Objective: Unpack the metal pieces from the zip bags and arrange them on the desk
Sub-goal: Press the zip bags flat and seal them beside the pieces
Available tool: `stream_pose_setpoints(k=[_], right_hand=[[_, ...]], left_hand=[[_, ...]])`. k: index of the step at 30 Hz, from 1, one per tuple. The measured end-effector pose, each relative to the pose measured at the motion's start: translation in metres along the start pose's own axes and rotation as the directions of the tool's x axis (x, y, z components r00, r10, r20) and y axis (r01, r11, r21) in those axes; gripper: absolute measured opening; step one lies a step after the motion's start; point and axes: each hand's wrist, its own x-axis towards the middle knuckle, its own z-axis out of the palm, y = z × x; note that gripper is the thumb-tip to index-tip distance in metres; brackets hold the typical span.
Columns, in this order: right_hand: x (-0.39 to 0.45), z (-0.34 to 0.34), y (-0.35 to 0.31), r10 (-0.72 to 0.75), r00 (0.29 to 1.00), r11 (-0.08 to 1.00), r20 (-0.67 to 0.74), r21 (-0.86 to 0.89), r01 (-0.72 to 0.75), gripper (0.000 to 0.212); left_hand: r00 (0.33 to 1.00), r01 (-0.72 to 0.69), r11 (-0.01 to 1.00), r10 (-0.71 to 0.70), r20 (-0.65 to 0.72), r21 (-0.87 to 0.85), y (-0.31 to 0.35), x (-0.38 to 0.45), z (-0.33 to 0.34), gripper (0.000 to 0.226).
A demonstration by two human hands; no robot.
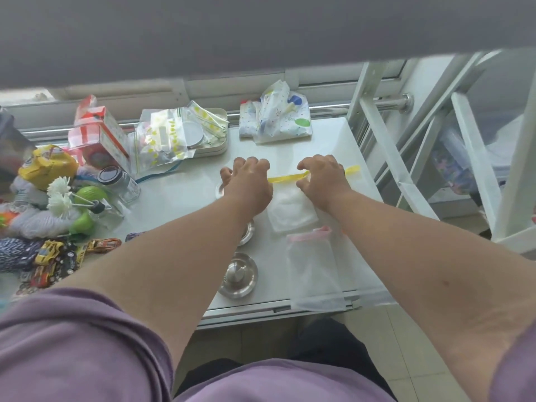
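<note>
A clear zip bag with a yellow zip strip [285, 179] lies on the white desk [179, 195]. My left hand [246, 181] and my right hand [322, 177] both pinch that strip, one at each side. The bag's frosted body [291, 211] sits below the hands. A round metal piece [239, 275] rests near the front edge. A second metal piece [246, 229] is partly hidden under my left forearm, and a third [219, 189] peeks out left of my left hand. A pink-zip bag [313, 271] lies at the front right.
A tray with more zip bags [179, 132] stands at the back. Patterned bags [275, 114] lie at the back right. Glass jars [119, 181], toy cars [58, 256], yarn and boxes crowd the left side. A white metal rack [406, 140] borders the right.
</note>
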Motion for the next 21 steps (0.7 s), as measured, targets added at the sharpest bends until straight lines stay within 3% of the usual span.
stream_pose_setpoints(k=[3, 8, 12, 16, 19, 21], right_hand=[[-0.016, -0.006, 0.005, -0.053, 0.998, 0.999, -0.04, -0.01, 0.053, 0.041], [-0.044, 0.005, 0.0, -0.174, 0.97, 0.975, 0.169, -0.105, 0.194, 0.033], [-0.055, 0.012, -0.006, -0.106, 0.981, 0.973, 0.162, -0.187, 0.136, 0.026], [-0.061, 0.012, -0.008, -0.099, 0.978, 0.959, 0.182, -0.245, 0.143, 0.035], [-0.061, 0.004, -0.001, -0.081, 0.992, 0.994, 0.101, -0.067, 0.088, 0.043], [-0.062, -0.005, 0.013, 0.057, 0.998, 0.995, -0.028, 0.087, -0.055, 0.043]], left_hand=[[0.993, -0.12, 0.992, 0.12, 0.024, 0.036, 0.008, -0.021, 0.002, 0.044], [0.93, -0.328, 0.941, 0.305, 0.206, 0.089, 0.019, -0.038, 0.014, 0.05], [0.905, -0.375, 0.921, 0.34, 0.254, 0.104, 0.017, -0.032, 0.013, 0.049], [0.91, -0.348, 0.936, 0.325, 0.259, 0.046, 0.013, -0.037, 0.012, 0.062], [0.914, -0.311, 0.95, 0.295, 0.278, 0.015, 0.012, -0.043, 0.01, 0.068], [0.92, -0.299, 0.954, 0.285, 0.269, 0.011, 0.015, -0.044, 0.006, 0.068]])
